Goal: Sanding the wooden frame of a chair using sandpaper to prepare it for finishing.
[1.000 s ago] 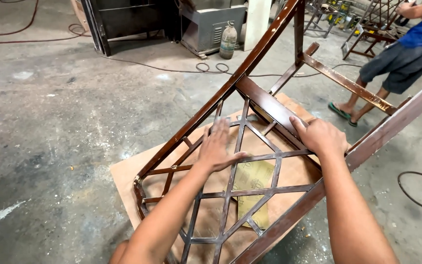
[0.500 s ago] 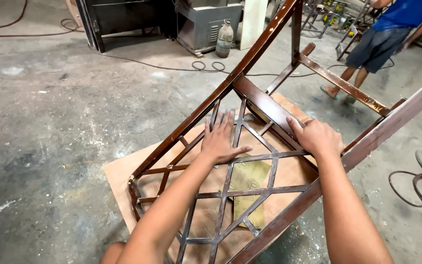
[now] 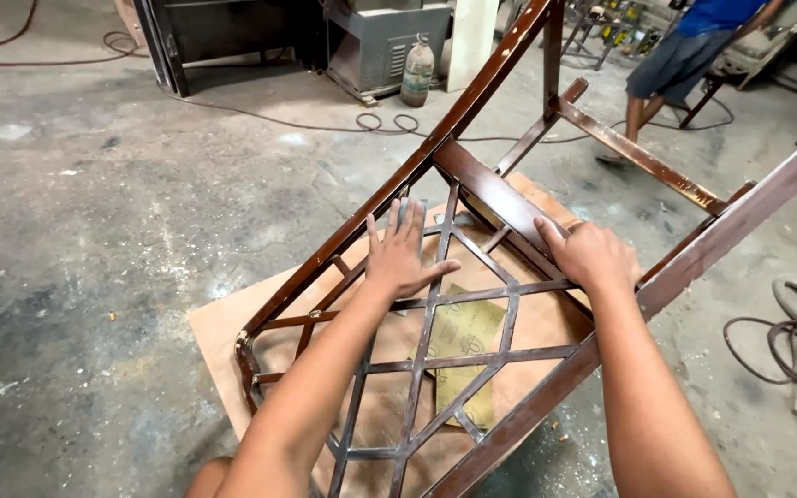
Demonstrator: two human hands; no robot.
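Note:
A brown painted metal chair frame (image 3: 491, 194) lies tilted over a cardboard sheet (image 3: 223, 327) on the concrete floor. Its diamond lattice back (image 3: 435, 360) faces me. My left hand (image 3: 401, 258) lies flat on the upper lattice bars with fingers spread, pressing a small grey sanding sheet (image 3: 407, 214) that shows between the fingertips. My right hand (image 3: 592, 254) grips the frame's wide crossbar, thumb below it. A yellowish sandpaper sheet (image 3: 468, 327) rests on the cardboard under the lattice.
Another person (image 3: 675, 55) in blue shirt and grey shorts stands at the back right by other frames. A grey machine cabinet (image 3: 375, 41) and a gas bottle (image 3: 417, 69) stand behind. Coiled cable (image 3: 786, 346) lies on the right; thin cables cross the floor.
My left hand has slid up and to the left along the lattice with the grey sheet. My right hand keeps its hold. The other person has walked farther away.

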